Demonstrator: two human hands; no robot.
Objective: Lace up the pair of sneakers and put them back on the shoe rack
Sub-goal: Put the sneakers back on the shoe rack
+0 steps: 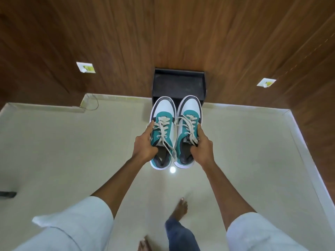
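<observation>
I hold a pair of white, teal and dark grey sneakers side by side in the air, toes pointing away from me. My left hand [145, 143] grips the left sneaker [163, 113] by its outer side. My right hand [202, 146] grips the right sneaker [190, 110] by its outer side and tongue. Both sneakers carry off-white laces threaded through the eyelets, with loose ends hanging over the openings. The black shoe rack [178, 82] stands against the wooden wall straight ahead, and the sneaker toes overlap its front edge in view.
The floor is pale glossy tile [72, 151] with a light reflection below the sneakers. Dark wood panelling [163, 33] holds two white wall sockets [86, 67] [266, 82]. A thin wire lies near the left skirting. My bare feet and jeans show at the bottom.
</observation>
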